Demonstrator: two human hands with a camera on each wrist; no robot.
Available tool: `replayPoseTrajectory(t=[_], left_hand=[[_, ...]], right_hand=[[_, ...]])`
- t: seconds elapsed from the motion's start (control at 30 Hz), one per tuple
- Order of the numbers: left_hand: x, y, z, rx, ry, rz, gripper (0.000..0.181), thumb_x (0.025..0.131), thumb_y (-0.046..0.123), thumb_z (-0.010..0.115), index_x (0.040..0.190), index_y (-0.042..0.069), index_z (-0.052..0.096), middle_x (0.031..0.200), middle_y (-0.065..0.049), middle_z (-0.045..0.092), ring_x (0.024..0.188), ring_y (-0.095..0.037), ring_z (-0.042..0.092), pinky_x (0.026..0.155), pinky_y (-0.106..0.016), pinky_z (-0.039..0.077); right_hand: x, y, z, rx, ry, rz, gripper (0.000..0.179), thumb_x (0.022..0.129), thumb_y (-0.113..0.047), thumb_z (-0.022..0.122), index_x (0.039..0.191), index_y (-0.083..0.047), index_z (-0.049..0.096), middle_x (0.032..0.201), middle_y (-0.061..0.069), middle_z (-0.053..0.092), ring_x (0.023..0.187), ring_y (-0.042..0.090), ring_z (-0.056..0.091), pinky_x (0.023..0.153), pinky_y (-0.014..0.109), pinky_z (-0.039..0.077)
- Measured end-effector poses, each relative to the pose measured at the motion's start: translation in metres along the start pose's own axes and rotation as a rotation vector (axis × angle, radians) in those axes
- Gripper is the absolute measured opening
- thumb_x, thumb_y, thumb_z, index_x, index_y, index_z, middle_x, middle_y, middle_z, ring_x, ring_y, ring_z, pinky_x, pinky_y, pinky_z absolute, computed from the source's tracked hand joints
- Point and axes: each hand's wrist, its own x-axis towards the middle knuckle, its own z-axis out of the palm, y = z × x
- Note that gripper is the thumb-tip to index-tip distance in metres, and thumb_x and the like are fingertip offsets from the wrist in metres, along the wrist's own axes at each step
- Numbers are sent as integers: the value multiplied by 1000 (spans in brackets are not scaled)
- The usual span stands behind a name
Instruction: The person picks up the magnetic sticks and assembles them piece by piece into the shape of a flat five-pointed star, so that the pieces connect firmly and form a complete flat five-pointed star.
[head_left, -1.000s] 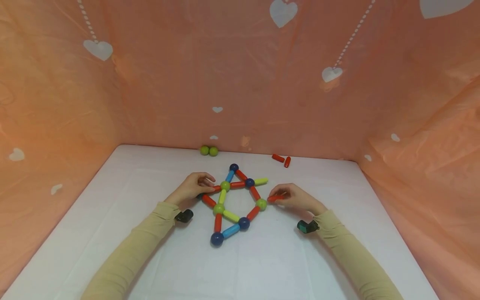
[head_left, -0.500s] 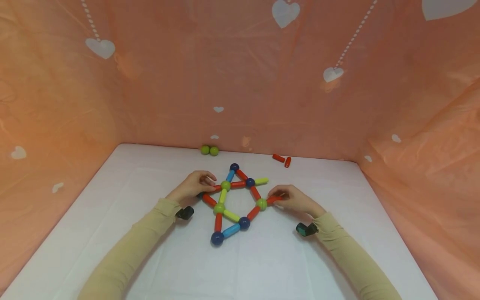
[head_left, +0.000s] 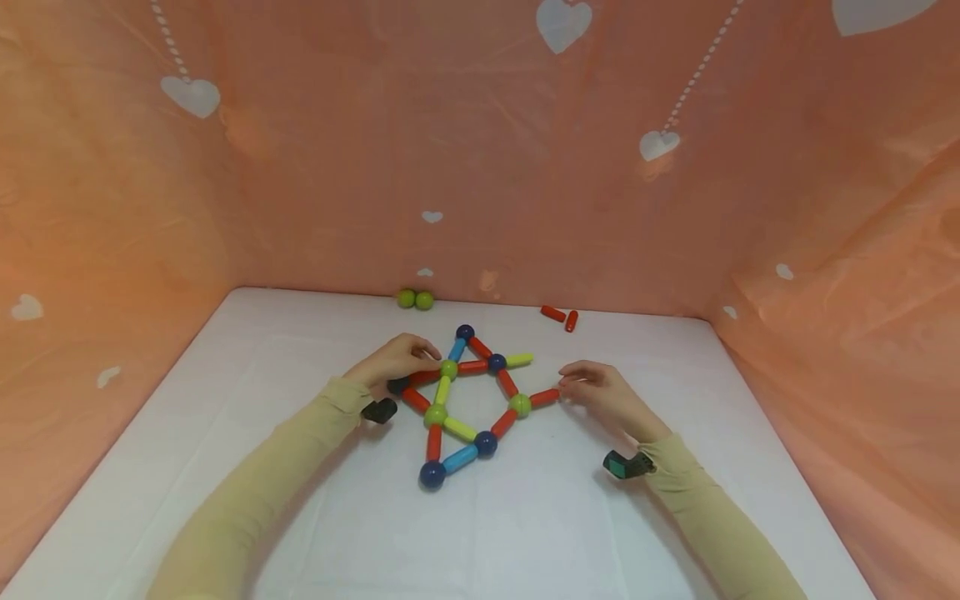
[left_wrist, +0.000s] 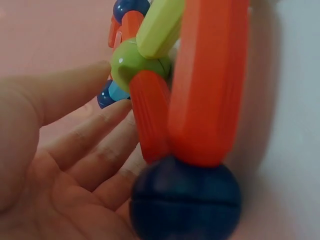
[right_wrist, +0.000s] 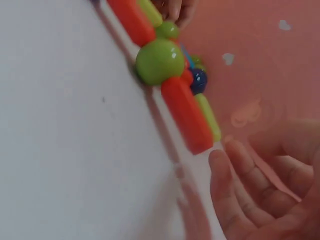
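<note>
In the head view, a flat figure of magnetic rods and balls lies on the table, its middle a ring of red rods and yellow-green rods. My left hand is at its upper left, by a green ball. The left wrist view shows the thumb against or very near that ball, the other fingers fairly straight behind a red rod. My right hand is just off the free end of a red rod that sticks out from the right green ball; its fingers hold nothing.
Two loose green balls sit at the back edge of the white table. Two loose red rods lie farther right along that edge. A yellow-green rod juts from a dark blue ball. Orange cloth hangs behind.
My right hand joined the red rod to the right green ball, then let go and drew back right. My left hand moved slightly right and up, from the upper-left red rod to the green ball.
</note>
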Motion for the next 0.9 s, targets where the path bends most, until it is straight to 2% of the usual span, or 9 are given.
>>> replayPoseTrajectory(t=[0.07,0.2,0.4,0.5,0.7,0.83,0.9], left_hand=[[2,0,1,-43,-2,-16,32,97,26,68,122,5,69,120,-14,64,108,-26,55,93,-34,48],[6,0,3,-126,-7,-58,31,97,24,68,121,5,69,120,-13,62,111,-26,51,94,-33,46],[8,2,4,-147,-20,-57,30,97,22,68,120,3,70,121,-13,62,110,-26,51,93,-32,46],[8,4,3,-159,-30,-66,30,97,21,68,121,2,69,120,-13,63,109,-25,52,94,-31,47],[9,7,1,-167,-55,-67,31,97,20,67,123,2,68,120,-13,64,108,-25,53,95,-31,47],[9,7,1,-172,-59,-77,32,97,19,68,124,1,68,120,-13,65,105,-23,55,93,-30,47],[8,7,2,-209,-59,-90,36,96,18,69,126,-2,64,122,-14,64,104,-22,58,93,-29,49]], right_hand=[[-5,-2,0,34,-19,22,42,102,-23,60,135,3,56,128,21,67,102,14,68,89,22,58],[-16,-5,6,121,-108,50,42,104,-24,58,137,1,55,131,20,65,108,19,68,94,25,59],[-23,-5,23,204,-267,44,43,106,-20,53,139,7,52,135,25,62,114,17,69,98,27,57],[-25,-7,33,232,-314,69,44,106,-19,52,141,8,51,135,24,63,114,17,69,99,27,57],[-31,-16,48,350,-325,149,48,108,-21,48,144,10,44,137,25,62,119,24,68,102,33,56],[-31,-23,52,485,-277,236,48,107,-22,50,144,8,45,142,24,58,124,28,65,106,38,53],[-28,-26,53,556,-239,274,48,106,-21,50,144,8,45,143,24,57,125,29,64,108,40,52]])
